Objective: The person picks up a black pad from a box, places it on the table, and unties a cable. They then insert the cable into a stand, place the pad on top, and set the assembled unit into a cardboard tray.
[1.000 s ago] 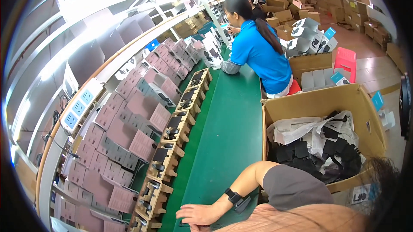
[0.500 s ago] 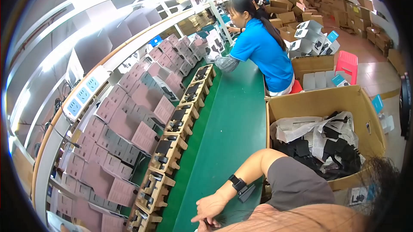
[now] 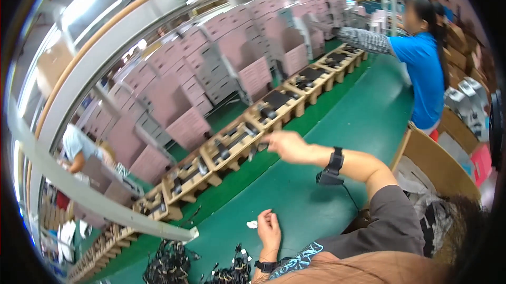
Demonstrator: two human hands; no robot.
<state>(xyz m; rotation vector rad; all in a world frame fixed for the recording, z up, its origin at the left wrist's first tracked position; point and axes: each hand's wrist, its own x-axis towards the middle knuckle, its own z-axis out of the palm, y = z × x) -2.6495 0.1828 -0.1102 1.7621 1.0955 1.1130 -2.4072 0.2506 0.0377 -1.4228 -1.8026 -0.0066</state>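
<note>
My right hand (image 3: 287,146) is stretched out over the green bench (image 3: 337,126), with its fingertips at a wooden tray (image 3: 232,147) in the row on the line. A small dark piece shows at the fingertips; I cannot tell whether the hand holds it. A black band with a hanging cord is on that wrist (image 3: 333,163). My left hand (image 3: 269,230) rests on the bench close to my body, fingers loosely curled and holding nothing. A small white scrap (image 3: 252,224) lies just left of it. Piles of small black parts (image 3: 168,263) lie at the near edge.
Wooden trays (image 3: 311,81) with dark parts run along the line. Behind them stand pink boxes (image 3: 190,126). A co-worker in a blue shirt (image 3: 424,73) reaches toward the far trays. An open cardboard box (image 3: 421,160) stands on my right. Another person (image 3: 79,147) works beyond the line, left.
The view has swung left and down. My right hand rose from the bench's near edge and reached out to a tray. My left hand and the black parts came into view.
</note>
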